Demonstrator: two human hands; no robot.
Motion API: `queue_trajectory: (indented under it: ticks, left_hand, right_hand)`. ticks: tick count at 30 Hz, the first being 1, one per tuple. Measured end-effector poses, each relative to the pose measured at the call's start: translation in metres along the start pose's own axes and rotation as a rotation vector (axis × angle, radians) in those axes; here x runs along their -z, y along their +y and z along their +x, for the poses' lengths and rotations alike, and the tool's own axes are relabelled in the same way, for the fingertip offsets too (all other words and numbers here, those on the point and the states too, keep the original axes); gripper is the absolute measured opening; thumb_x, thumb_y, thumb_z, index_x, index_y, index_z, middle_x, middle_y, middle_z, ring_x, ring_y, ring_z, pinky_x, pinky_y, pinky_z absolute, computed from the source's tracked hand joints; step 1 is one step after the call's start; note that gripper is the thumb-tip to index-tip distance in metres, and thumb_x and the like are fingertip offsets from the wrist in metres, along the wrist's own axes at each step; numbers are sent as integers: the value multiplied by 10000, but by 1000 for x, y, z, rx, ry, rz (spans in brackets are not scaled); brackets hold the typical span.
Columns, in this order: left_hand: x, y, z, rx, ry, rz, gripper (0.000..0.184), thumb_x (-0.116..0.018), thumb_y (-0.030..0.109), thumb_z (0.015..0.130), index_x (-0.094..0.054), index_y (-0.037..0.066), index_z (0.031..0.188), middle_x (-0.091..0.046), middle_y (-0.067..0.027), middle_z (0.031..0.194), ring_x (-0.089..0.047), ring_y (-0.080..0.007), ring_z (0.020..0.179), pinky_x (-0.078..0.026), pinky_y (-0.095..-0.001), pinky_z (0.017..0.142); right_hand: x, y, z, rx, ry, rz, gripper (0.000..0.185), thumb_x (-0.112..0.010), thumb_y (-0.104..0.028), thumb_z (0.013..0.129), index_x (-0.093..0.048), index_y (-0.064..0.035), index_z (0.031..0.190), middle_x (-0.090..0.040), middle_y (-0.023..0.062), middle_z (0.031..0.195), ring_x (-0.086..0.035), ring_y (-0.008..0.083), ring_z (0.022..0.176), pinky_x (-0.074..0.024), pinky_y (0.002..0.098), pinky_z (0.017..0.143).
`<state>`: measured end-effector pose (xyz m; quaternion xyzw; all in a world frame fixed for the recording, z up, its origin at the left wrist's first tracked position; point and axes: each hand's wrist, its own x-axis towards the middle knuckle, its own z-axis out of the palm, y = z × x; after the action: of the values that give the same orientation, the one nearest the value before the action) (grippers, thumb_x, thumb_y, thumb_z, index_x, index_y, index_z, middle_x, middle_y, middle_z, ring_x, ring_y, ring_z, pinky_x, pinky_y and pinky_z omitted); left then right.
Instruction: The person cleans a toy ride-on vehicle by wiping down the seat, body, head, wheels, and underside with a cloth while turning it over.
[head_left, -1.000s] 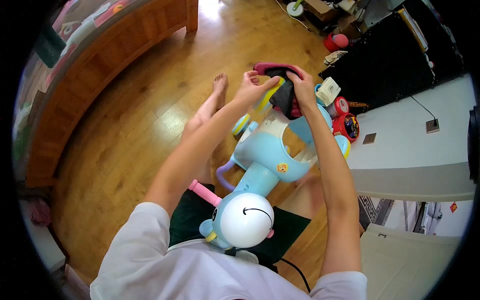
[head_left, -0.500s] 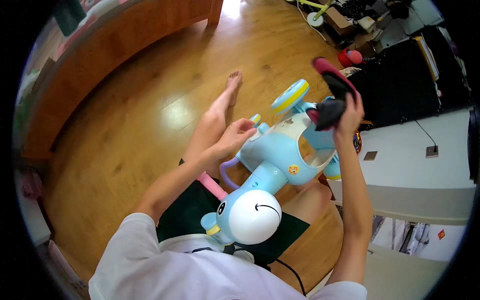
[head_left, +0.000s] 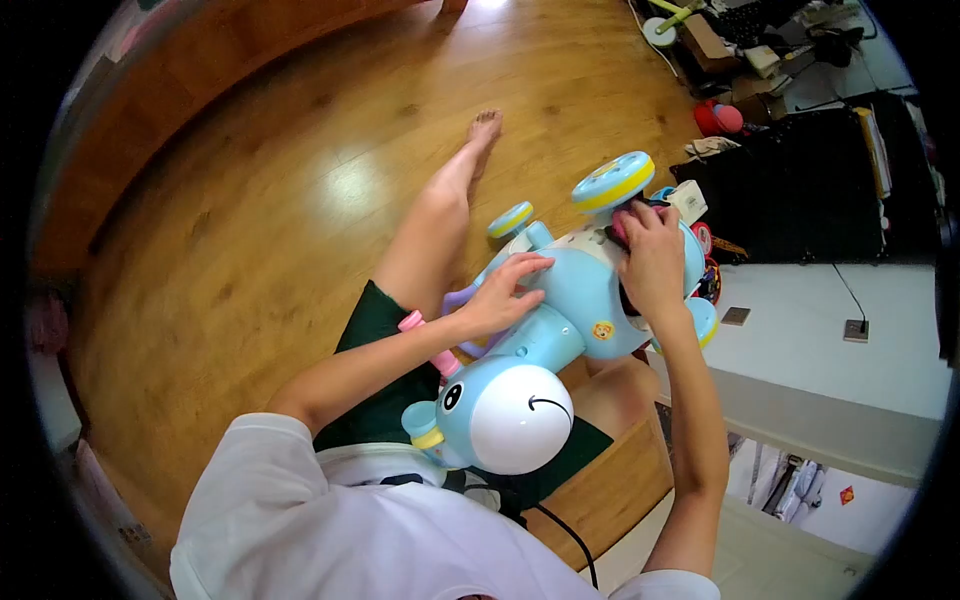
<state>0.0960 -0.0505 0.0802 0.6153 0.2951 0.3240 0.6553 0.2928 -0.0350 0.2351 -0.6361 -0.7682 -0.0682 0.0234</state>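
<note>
A light-blue ride-on toy with a round white-muzzled animal head lies tipped on its side across my lap. My left hand rests on its body with the fingers spread, touching but not gripping. My right hand is closed around a dark-red and black piece, pressed into the toy's opening beside a wheel. Most of that piece is hidden by my fingers and the body, so its exact kind is unclear. A pink handle sticks out near my left forearm.
A wooden bench or step is under me, by a white wall. Boxes and other clutter lie at the upper right, with a red-and-pink object on the floor. A curved wooden furniture edge runs along the upper left.
My right hand has brought the red-and-black piece down and left, from above the toy into its opening. My left hand has moved from near the small wheel onto the toy's body.
</note>
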Motion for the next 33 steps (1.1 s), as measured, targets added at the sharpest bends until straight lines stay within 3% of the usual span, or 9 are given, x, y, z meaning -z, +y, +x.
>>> queue_trajectory:
  ticks: [6,9,12,15,18,21,25,26,33]
  left_hand:
    - [-8,-8,-6,31,63,-27,467,-620,101,869,-531,60,1326,-463,-170,1350,-485,-298,1244,-489,-371,961]
    - [-11,-6,-28,23,48,117,404,-579,156,904,-536,14,1280,-481,-214,1318,-504,-328,1217,-480,-410,948]
    - [5,0,-55,83,-216,455,349,-537,215,945,-572,-20,1201,-584,-225,1155,-589,-339,1085,-530,-432,817]
    - [27,23,-64,310,-443,611,346,-475,278,970,-639,-26,961,-647,-240,904,-637,-391,903,-504,-489,752]
    - [26,17,-73,192,-370,650,397,-466,279,973,-631,-10,757,-636,-207,700,-640,-416,710,-493,-513,692]
    - [28,15,-71,174,-416,649,410,-470,264,974,-632,-14,718,-626,-209,661,-631,-421,655,-495,-523,662]
    - [31,20,-72,143,-427,706,399,-478,243,965,-628,-19,704,-608,-226,637,-625,-417,630,-493,-520,633]
    - [33,20,-72,116,-423,709,399,-478,239,964,-626,-20,700,-604,-230,633,-623,-416,626,-492,-519,629]
    - [33,13,-73,95,-440,706,390,-477,222,956,-605,-26,684,-580,-241,618,-606,-421,606,-488,-513,621]
  right_hand:
    - [4,-35,-11,191,-205,-54,257,-627,8,681,-683,-50,925,-650,76,1157,-519,300,1049,-419,390,823]
    - [17,-42,-7,264,-417,-21,429,-692,28,603,-708,-73,1020,-644,43,1204,-516,299,1063,-444,379,853]
    - [19,-47,-8,361,-410,16,152,-626,-34,712,-704,-61,839,-659,45,1120,-538,297,1038,-431,395,825]
    - [21,-59,-6,383,-526,-47,105,-615,-70,732,-712,-66,771,-663,53,1030,-553,308,1021,-460,384,772]
    - [15,-82,-9,406,-789,-61,105,-614,-106,739,-711,-67,733,-655,66,944,-562,317,1000,-483,375,720]
    - [-23,-91,-35,427,-616,119,106,-627,-132,726,-702,-62,699,-653,90,921,-562,325,983,-494,375,709]
    - [-28,-78,-40,430,-608,494,231,-627,-28,689,-726,-40,898,-676,73,1079,-539,307,966,-486,384,848]
    - [-25,-73,-43,404,-663,602,375,-631,32,660,-715,-47,1016,-667,51,1165,-522,304,992,-451,371,939]
    - [6,-45,-86,152,-711,912,519,-634,79,649,-664,-48,1152,-614,47,1295,-499,296,1031,-414,360,989]
